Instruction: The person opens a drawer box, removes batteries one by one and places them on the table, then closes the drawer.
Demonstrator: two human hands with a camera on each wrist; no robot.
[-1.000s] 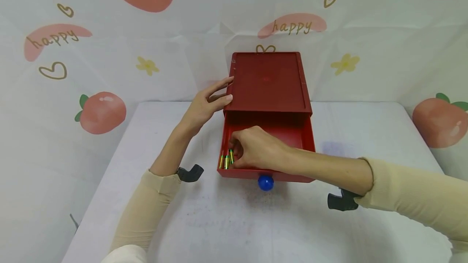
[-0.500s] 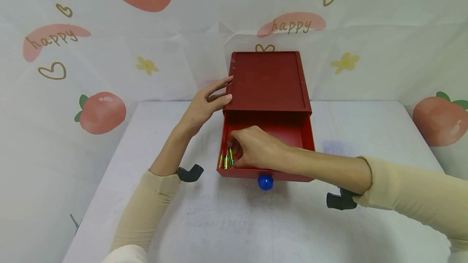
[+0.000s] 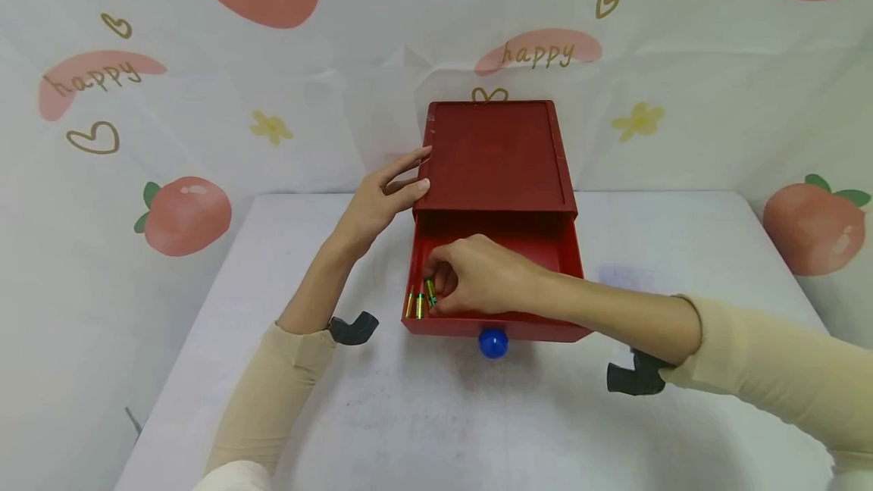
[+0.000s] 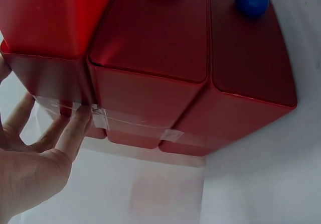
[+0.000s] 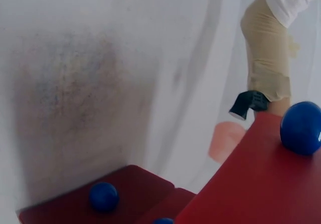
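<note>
One battery is pinched end to end by the right hand just right of two other batteries, the cabinet touched by the left hand, fingers spread.

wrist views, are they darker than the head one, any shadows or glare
Head view: bright and fairly even, soft shadow on the white table below the open red drawer; left wrist view: dimmer, the open drawer looking brighter than the closed drawers; right wrist view: dim and greyish, broad dark patch, likely shadow, on the table, small white glint on the nearest blue knob.
</note>
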